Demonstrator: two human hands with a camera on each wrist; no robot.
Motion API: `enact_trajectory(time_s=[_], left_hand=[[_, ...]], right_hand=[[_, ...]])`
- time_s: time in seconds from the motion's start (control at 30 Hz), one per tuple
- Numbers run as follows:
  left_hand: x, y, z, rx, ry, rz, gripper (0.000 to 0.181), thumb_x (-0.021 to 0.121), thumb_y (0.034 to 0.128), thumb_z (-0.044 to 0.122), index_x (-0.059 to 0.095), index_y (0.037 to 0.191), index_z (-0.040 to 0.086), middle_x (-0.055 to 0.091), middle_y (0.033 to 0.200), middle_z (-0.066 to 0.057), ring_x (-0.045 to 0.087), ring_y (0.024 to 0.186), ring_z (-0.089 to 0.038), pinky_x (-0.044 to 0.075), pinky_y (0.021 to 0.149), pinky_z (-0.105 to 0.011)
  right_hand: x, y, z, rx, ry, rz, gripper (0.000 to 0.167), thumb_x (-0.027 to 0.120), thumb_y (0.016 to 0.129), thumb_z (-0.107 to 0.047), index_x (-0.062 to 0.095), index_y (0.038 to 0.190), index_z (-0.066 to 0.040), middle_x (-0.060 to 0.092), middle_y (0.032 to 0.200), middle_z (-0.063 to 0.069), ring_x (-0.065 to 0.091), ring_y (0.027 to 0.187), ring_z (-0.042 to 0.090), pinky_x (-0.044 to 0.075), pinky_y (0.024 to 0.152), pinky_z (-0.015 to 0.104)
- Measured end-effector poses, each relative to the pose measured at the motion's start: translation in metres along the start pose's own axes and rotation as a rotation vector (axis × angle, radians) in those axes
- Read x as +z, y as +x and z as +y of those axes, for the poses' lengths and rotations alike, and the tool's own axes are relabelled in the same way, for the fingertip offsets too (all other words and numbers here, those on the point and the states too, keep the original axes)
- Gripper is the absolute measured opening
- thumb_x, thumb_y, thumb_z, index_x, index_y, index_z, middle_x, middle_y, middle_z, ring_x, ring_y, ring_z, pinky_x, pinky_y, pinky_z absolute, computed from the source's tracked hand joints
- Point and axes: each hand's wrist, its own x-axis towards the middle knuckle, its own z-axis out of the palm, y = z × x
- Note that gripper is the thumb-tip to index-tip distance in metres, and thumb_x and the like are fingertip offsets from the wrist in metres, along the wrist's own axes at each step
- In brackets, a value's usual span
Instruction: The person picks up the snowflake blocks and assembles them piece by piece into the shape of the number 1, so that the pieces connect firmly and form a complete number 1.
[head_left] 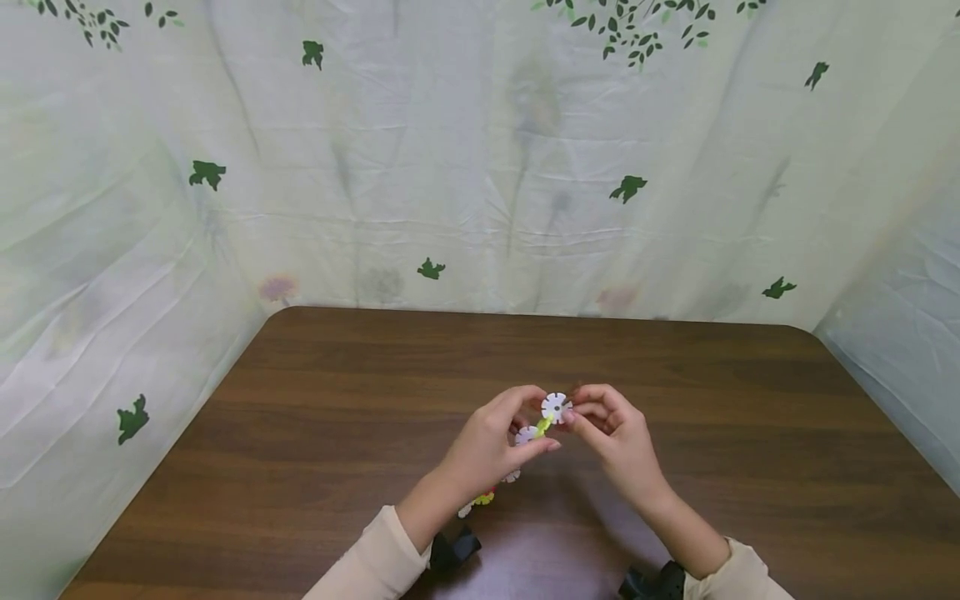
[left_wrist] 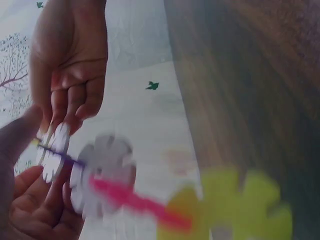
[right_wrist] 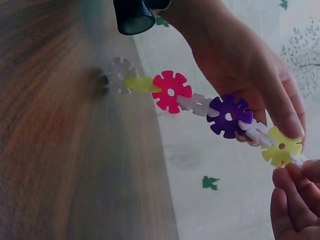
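A chain of slotted snowflake discs hangs between the two hands. My left hand point(head_left: 480, 442) holds it near its upper end, thumb and fingers around a white disc beside a yellow disc point(right_wrist: 272, 151). My right hand point(head_left: 618, 442) pinches the white end disc point(head_left: 554, 402) by its edge. Lower along the chain, the right wrist view shows a purple disc point(right_wrist: 218, 126), a pink disc point(right_wrist: 171, 104) and a white disc point(right_wrist: 119, 85) at the far end, with other white and yellow discs set edge-on between them. The left hand hides part of the chain in the head view.
A brown wooden table point(head_left: 337, 392) lies under the hands. Behind it and at both sides hang pale curtains point(head_left: 465, 167) with green leaf and bird prints. Black wrist straps point(head_left: 453, 550) sit near both cuffs.
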Motion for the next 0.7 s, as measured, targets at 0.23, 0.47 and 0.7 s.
enact_trajectory(time_s=[0.23, 0.47, 0.7], left_hand=[[-0.009, 0.003, -0.007, -0.141, -0.172, -0.088, 0.035, 0.072, 0.0769, 0.014, 0.055, 0.107, 0.007, 0.06, 0.092, 0.0, 0.056, 0.068, -0.006, 0.048, 0.064, -0.022], [-0.01, 0.006, 0.003, -0.28, -0.297, -0.172, 0.017, 0.065, 0.0812, 0.002, 0.06, 0.098, 0.0, 0.061, 0.082, -0.005, 0.057, 0.072, -0.013, 0.049, 0.064, -0.025], [0.0, 0.004, 0.006, -0.374, -0.51, -0.149, 0.013, 0.061, 0.0826, -0.003, 0.059, 0.095, -0.004, 0.062, 0.082, -0.01, 0.061, 0.07, -0.015, 0.051, 0.064, -0.027]], right_hand=[[-0.01, 0.006, 0.003, 0.046, 0.058, 0.044, 0.018, 0.06, 0.081, 0.009, 0.053, 0.097, 0.01, 0.063, 0.079, 0.012, 0.063, 0.071, 0.021, 0.051, 0.066, 0.033], [-0.014, 0.008, 0.003, 0.054, 0.073, 0.055, 0.017, 0.059, 0.082, 0.007, 0.054, 0.098, 0.01, 0.063, 0.08, 0.011, 0.063, 0.072, 0.025, 0.051, 0.067, 0.037], [-0.015, 0.008, 0.002, 0.039, 0.065, 0.059, 0.019, 0.058, 0.084, 0.006, 0.056, 0.102, 0.009, 0.063, 0.084, 0.012, 0.062, 0.075, 0.022, 0.051, 0.068, 0.034]])
